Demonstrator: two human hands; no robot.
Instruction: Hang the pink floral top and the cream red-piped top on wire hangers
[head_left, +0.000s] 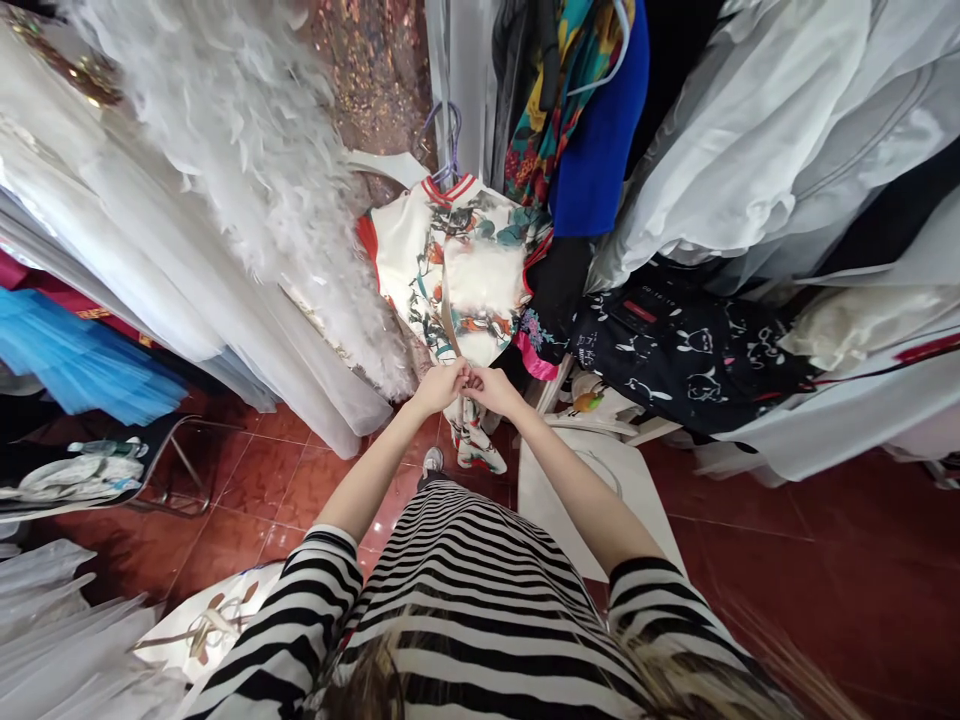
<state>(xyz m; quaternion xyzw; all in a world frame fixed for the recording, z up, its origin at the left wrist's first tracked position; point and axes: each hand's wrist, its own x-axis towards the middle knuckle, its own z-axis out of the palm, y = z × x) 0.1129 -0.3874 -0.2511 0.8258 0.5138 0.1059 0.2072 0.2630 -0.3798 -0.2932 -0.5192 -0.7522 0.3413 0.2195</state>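
A white patterned dress [409, 235] with red collar trim and dark floral print hangs in front of me on a purple hanger [452, 150]. My left hand [442, 385] and my right hand [489, 388] meet at its lower middle, fingers closed and pinching its fabric close together. Below the hands, the dress's lower end [478, 450] hangs bunched and narrow. The exact bit of cloth between the fingertips is too small to make out.
White gowns [172, 240] and a feathered dress [300, 200] hang on the left. A blue garment [604, 130] and a black printed bag [675, 345] are on the right. A white chair [592, 480] stands beside my right arm, on the red tiled floor [259, 480].
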